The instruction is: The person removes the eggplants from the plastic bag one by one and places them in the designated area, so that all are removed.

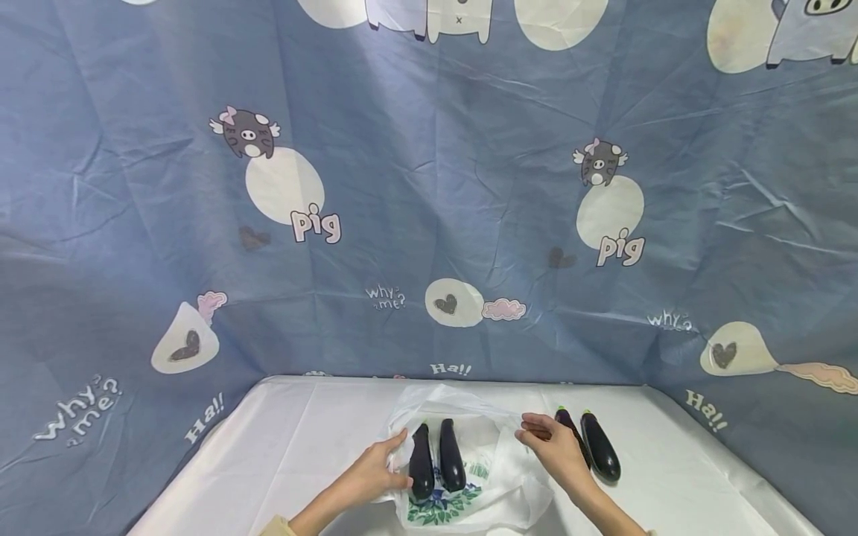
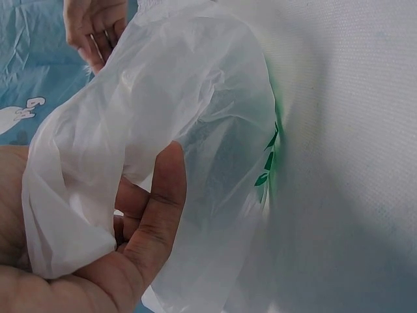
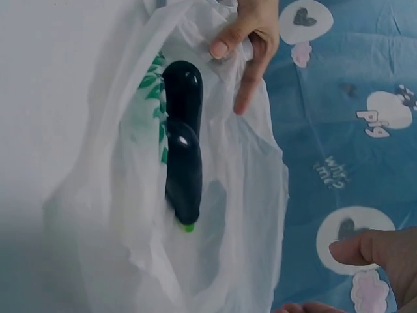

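A white plastic bag [image 1: 512, 487] printed with green leaves and blue flowers lies on the table with its mouth spread. Two dark eggplants, a left one [image 1: 421, 465] and a right one [image 1: 451, 455], rest side by side inside it. My left hand [image 1: 369, 470] grips the bag's left edge, thin plastic passing between thumb and fingers in the left wrist view. Across the bag, my right hand [image 1: 559, 452] hovers by the right rim. Its thumb [image 3: 361, 249] and fingers stand apart with nothing between them in the right wrist view.
Two more eggplants lie right of my right hand: one [image 1: 602, 448] in full sight, another [image 1: 568, 424] partly behind the hand. A white cover [image 1: 295, 432] spreads over the table. Behind it hangs a blue curtain [image 1: 375, 223] with pig prints.
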Tool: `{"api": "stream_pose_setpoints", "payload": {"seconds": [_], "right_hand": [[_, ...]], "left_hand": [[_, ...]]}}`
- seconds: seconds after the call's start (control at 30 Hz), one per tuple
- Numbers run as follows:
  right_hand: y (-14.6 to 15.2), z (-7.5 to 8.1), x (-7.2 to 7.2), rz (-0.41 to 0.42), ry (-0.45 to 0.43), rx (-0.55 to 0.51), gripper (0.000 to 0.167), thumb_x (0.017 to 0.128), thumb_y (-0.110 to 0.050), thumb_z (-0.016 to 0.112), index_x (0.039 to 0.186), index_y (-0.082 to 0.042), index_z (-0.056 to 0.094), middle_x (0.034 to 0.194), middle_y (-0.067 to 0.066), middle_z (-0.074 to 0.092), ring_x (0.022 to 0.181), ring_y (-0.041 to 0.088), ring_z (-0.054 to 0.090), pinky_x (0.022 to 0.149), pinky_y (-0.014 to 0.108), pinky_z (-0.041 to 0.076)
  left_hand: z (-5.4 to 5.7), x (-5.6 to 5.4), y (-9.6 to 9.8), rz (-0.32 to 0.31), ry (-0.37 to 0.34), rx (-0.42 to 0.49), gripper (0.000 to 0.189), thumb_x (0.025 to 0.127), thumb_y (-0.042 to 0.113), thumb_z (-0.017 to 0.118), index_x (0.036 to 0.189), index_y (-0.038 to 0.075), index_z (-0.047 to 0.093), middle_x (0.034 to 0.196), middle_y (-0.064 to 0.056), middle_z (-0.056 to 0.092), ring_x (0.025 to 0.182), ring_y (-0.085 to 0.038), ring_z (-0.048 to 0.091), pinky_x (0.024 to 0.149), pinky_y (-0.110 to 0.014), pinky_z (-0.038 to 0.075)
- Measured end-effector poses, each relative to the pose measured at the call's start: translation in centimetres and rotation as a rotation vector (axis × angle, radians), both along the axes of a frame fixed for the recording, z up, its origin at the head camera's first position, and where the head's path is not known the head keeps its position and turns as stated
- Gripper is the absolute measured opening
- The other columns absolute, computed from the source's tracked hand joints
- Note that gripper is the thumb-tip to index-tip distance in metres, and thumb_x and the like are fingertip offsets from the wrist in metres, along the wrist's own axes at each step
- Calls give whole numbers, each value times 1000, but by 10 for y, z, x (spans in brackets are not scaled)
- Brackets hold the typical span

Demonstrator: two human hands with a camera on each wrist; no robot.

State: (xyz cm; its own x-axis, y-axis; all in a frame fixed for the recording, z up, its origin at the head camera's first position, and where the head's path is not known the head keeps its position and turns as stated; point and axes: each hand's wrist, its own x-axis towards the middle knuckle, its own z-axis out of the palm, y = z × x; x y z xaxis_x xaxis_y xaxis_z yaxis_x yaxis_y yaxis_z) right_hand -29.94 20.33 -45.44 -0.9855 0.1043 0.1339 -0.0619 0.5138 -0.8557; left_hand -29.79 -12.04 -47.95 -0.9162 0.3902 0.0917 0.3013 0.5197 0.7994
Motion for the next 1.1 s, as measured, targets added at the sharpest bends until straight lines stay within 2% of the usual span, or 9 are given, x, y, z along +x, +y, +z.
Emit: {"api": "stream_pose_setpoints", "payload": {"seconds": [0.23,0.4,0.63,0.83,1.1], "right_hand": [[-16,-6,0,28,-8,-10,43,84,-28,72,118,-2,66,108,9,70,96,19,67,82,35,56],[-26,-11,-1,65,15,-45,40,83,-23,73,115,1,66,106,11,70,94,19,66,80,31,56],[-41,-20,-1,97,26,-49,40,81,-18,73,114,4,65,104,15,70,91,20,67,76,27,56],[-52,-25,-2,150,21,-40,42,81,-18,73,114,6,64,104,17,69,90,22,67,74,28,56],[-64,-32,-6,195,-9,-24,43,82,-18,72,115,7,63,105,17,69,91,23,67,78,33,56]], "left_hand": [[-1,0,0,10,2,-7,86,71,14,79,142,-11,37,139,-35,45,126,-45,47,101,-59,40],[-1,0,-1,7,-1,-8,86,71,15,79,142,-11,37,140,-35,44,129,-49,44,102,-61,37],[1,1,0,-6,-15,12,86,73,14,78,143,-11,35,140,-37,42,128,-48,45,101,-60,40],[0,1,0,-3,-14,0,86,72,14,79,142,-11,36,140,-37,42,128,-50,43,102,-62,38],[0,0,1,-5,-27,-1,86,72,15,79,143,-10,36,142,-37,40,129,-49,43,101,-61,39]]}}
